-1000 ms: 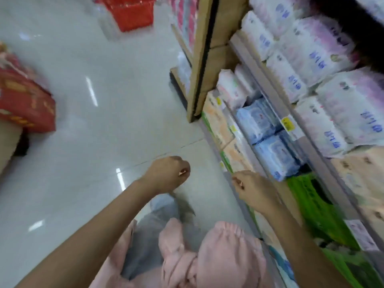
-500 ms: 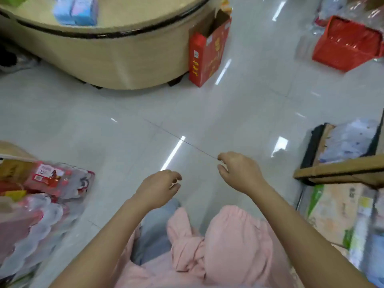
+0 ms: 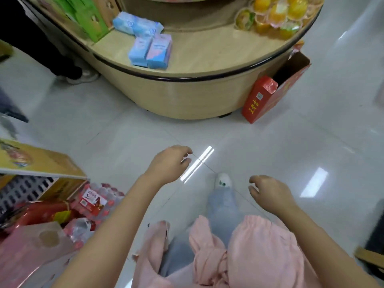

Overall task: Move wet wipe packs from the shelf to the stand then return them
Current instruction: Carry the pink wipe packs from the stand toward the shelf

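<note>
Left hand and right hand are held forward, fingers loosely curled and released, grasping nothing. Ahead lies an open stretch of glossy pale tiled floor, bounded on the left by shrink-wrapped bottle packs and on the right by a red carton just beside the stand's base. The stand is round, with a wood-grain top and a dark rim. Wet wipe packs, soft blue-and-pink wrapped blocks, sit on its top near the front edge, with more behind beside green boxes.

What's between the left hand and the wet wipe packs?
Head view: only bare floor and the stand's front wall separate the left hand from the wet wipe packs.
</note>
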`<state>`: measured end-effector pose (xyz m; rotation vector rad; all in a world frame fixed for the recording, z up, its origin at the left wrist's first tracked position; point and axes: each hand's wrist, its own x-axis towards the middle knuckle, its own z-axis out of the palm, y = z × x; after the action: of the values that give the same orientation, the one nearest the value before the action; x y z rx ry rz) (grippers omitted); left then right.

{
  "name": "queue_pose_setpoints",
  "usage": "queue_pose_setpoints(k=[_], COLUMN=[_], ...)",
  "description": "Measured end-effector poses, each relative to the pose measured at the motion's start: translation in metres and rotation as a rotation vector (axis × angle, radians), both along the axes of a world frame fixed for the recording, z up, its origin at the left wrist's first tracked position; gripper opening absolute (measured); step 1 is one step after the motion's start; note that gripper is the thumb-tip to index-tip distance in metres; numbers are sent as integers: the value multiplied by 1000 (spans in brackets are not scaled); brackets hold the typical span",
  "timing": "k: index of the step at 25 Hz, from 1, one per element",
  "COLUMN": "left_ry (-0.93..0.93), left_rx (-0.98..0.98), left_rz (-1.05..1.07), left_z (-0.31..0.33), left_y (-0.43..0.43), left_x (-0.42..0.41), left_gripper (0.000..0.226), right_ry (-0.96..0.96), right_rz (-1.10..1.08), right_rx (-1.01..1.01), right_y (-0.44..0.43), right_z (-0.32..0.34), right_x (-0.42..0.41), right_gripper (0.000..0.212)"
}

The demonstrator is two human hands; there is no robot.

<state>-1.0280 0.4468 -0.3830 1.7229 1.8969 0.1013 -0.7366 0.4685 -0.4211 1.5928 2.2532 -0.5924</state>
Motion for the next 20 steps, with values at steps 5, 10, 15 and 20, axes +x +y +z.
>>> queue_pose_setpoints(k=[5, 10, 15, 20], left_ry=[6, -101, -133, -135], left_rx=[-20, -149, -140, -158], left_rz=[129, 209, 305, 317], left_z=[-12, -25, -41, -61], left_y=[95, 143, 205, 284], left_x=[-24, -28, -92, -188], left_gripper=[30, 30, 33, 42], right_ry=[-40, 21, 74, 94], right_rz=[108, 221, 294, 245], right_rx=[7, 23, 42, 13], right_y=[137, 253, 343, 405], right_z=[-8, -1, -1, -17], right_x=[-45, -118, -209, -300], right_gripper=[26, 25, 23, 24])
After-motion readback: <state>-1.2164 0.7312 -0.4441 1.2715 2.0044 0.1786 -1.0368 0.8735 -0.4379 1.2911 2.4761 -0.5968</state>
